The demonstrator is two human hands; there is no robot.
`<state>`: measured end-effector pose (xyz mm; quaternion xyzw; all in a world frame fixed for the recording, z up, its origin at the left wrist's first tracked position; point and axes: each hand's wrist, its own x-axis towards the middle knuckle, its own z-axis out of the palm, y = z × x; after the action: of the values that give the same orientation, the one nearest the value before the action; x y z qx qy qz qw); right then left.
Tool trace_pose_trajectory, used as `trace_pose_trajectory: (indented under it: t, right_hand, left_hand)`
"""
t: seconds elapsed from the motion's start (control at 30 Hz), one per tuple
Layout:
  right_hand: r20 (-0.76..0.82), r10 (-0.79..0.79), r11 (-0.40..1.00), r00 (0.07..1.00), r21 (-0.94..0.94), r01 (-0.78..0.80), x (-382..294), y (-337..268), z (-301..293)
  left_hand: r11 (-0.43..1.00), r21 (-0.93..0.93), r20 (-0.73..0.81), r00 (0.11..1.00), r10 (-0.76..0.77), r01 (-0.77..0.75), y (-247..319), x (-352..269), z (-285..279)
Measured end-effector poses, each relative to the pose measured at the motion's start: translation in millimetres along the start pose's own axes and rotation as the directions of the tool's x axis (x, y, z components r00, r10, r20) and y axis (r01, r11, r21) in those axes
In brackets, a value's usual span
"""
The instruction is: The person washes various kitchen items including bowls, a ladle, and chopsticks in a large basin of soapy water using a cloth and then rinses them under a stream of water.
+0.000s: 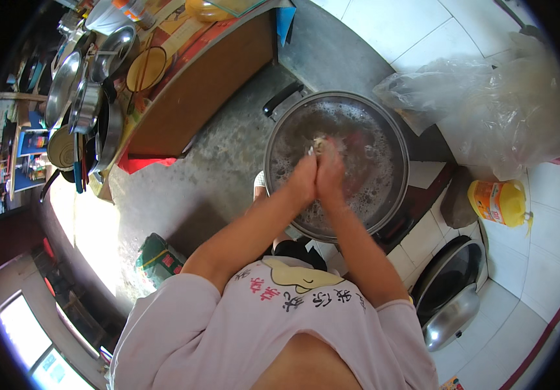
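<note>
A large round metal pan (405,165) with a black side handle holds murky, foamy water. Over the water my left hand (305,176) and my right hand (329,168) are pressed together near the middle of the pan. Between and just beyond the fingers is a small pale, wet thing (320,145), blurred, whose kind I cannot tell. A reddish shape shows dimly in the water to the right of the hands. Which hand bears the pale thing is hard to make out, as the fingers are blurred and partly overlap.
Steel pots and pans (85,105) and a bowl with chopsticks (147,68) crowd the table at upper left. At right are clear plastic bags (479,107), a yellow oil jug (497,202), a wok (448,278) and a metal basin (453,317). A green bag (158,258) lies on the floor.
</note>
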<state>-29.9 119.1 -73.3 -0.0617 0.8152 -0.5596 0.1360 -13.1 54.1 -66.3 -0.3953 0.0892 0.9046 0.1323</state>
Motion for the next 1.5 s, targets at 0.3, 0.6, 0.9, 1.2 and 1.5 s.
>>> trace_pose_trajectory:
  t: [0.3,0.6,0.9,1.2,1.5]
  right_hand:
    - [0.002,-0.193,0.981,0.981,0.014,0.193,-36,4,24]
    - [0.097,0.005,0.983,0.995,0.181,-0.023,-41,-31,1]
    - [0.068,0.221,0.902,0.973,0.365,-0.23,1,-31,-13]
    - [0.062,0.311,0.896,0.948,0.313,-0.315,13,-7,-21]
    - [0.011,0.074,0.997,0.997,0.035,-0.074,1,-11,-12]
  left_hand:
    - [0.951,0.293,0.064,0.994,0.085,-0.101,27,30,-49]
    - [0.987,0.155,0.086,0.996,0.031,-0.044,22,-3,-12]
    - [0.99,0.109,0.082,0.993,0.081,-0.09,-10,-5,-12]
    - [0.974,0.128,0.106,0.979,0.176,-0.188,-30,-30,4]
    - [0.939,0.247,0.136,0.968,0.211,-0.24,-15,5,-15]
